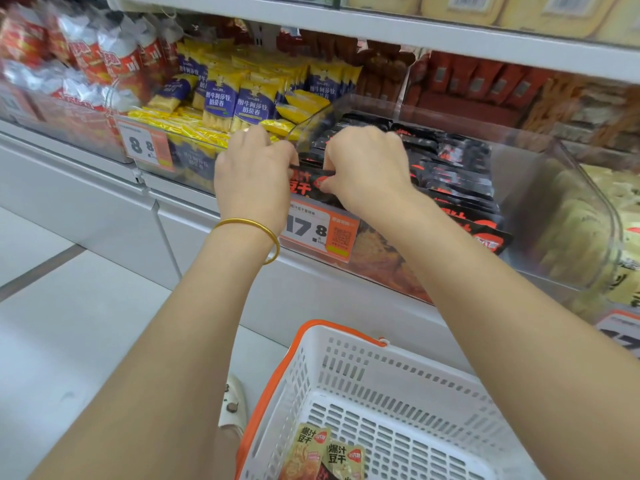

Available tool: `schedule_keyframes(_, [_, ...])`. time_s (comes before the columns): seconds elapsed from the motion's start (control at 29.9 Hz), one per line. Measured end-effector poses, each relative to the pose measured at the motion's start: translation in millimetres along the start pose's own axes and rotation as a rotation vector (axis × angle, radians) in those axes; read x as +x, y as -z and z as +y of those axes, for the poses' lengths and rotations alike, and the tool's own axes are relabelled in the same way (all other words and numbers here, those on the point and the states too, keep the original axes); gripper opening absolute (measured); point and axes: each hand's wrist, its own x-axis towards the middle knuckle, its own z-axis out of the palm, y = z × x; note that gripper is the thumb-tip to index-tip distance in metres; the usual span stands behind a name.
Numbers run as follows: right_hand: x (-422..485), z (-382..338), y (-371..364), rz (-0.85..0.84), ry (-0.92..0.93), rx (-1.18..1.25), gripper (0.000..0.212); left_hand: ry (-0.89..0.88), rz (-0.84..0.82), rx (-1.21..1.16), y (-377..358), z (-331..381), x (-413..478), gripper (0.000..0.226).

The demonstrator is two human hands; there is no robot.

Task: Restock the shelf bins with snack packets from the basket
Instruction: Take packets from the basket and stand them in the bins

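Head view: black packets (313, 176) between both hands' curled fingers (327, 157).

This is a shop, a snack aisle by the look of it. White metal shelving (381, 32) across the top of the frame carries clear plastic bins (540, 188) heaped with packaged snacks, orange-and-white price tags (320, 233) with large digits and QR codes are clipped along the shelf edge, and a white slotted plastic shopping basket with orange handle (346, 368) sits at lower right.
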Motion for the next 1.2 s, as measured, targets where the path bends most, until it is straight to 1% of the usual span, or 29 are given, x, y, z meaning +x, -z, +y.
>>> schedule_keyframes(0.07, [-1,-2,-4,0.000,0.032,-0.041,0.020,-0.005,0.003,0.048,-3,0,0,0.021])
schedule_keyframes(0.17, [-5,-3,-8,-0.007,0.072,-0.088,0.020,-0.024,0.000,0.031,-8,0,-1,0.022])
schedule_keyframes(0.23, [-7,-3,-4,-0.009,0.079,-0.086,0.020,-0.040,0.020,-0.046,-7,-1,-5,0.021])
schedule_keyframes(0.3, [-10,-2,4,0.014,0.074,-0.080,0.015,-0.025,0.054,-0.161,-3,-3,-11,0.022])
schedule_keyframes(0.33, [-15,0,9,0.052,0.067,-0.068,0.010,-0.012,0.067,-0.228,1,-4,-17,0.024])
schedule_keyframes(0.4, [-33,8,16,0.185,0.054,0.001,0.013,0.021,0.070,-0.385,13,-4,-32,0.020])
schedule_keyframes(0.43, [-48,12,17,0.286,0.051,0.075,0.014,0.026,0.026,-0.432,17,-3,-42,0.016])
schedule_keyframes(0.47, [-66,14,16,0.381,0.051,0.173,0.012,0.020,-0.063,-0.434,20,-1,-52,0.011])
schedule_keyframes(0.5, [-87,16,11,0.427,0.048,0.268,0.009,0.007,-0.190,-0.399,21,2,-64,0.007])
schedule_keyframes(0.53, [-107,18,0,0.395,0.033,0.336,0.007,-0.013,-0.338,-0.342,20,5,-77,0.007])
schedule_keyframes(0.57, [-127,20,-16,0.283,0.003,0.371,0.007,-0.048,-0.486,-0.273,18,10,-91,0.009])
schedule_keyframes(0.63, [-168,26,-62,-0.095,-0.064,0.353,0.011,-0.138,-0.742,-0.155,11,24,-121,0.015])
schedule_keyframes(0.67, [-190,30,-88,-0.276,-0.093,0.352,0.014,-0.188,-0.832,-0.113,6,31,-135,0.016])
schedule_keyframes(0.73, [-238,38,-143,-0.572,-0.184,0.395,0.015,-0.284,-0.967,-0.027,-6,44,-159,0.018])
schedule_keyframes(0.83, [-307,50,-208,-0.873,-0.320,0.450,0.017,-0.399,-1.077,0.095,-21,57,-183,0.025])
schedule_keyframes(0.87, [-327,53,-223,-0.951,-0.333,0.440,0.016,-0.437,-1.097,0.135,-25,60,-188,0.027])
schedule_keyframes(0.94, [-360,56,-248,-1.084,-0.293,0.402,0.019,-0.501,-1.138,0.198,-32,65,-195,0.029])
schedule_keyframes(1.0, [-383,55,-270,-1.147,-0.214,0.379,0.034,-0.548,-1.175,0.233,-38,69,-200,0.031])
schedule_keyframes(1.07, [-395,49,-285,-1.160,-0.170,0.388,0.046,-0.581,-1.192,0.249,-44,72,-201,0.032])
schedule_keyframes(1.1, [-398,46,-289,-1.156,-0.150,0.377,0.044,-0.589,-1.200,0.254,-47,73,-202,0.032])
schedule_keyframes(1.14, [-398,42,-290,-1.155,-0.125,0.358,0.038,-0.593,-1.209,0.261,-49,73,-202,0.032])
schedule_keyframes(1.2, [-395,37,-290,-1.181,-0.068,0.334,0.021,-0.585,-1.232,0.273,-53,73,-202,0.032])
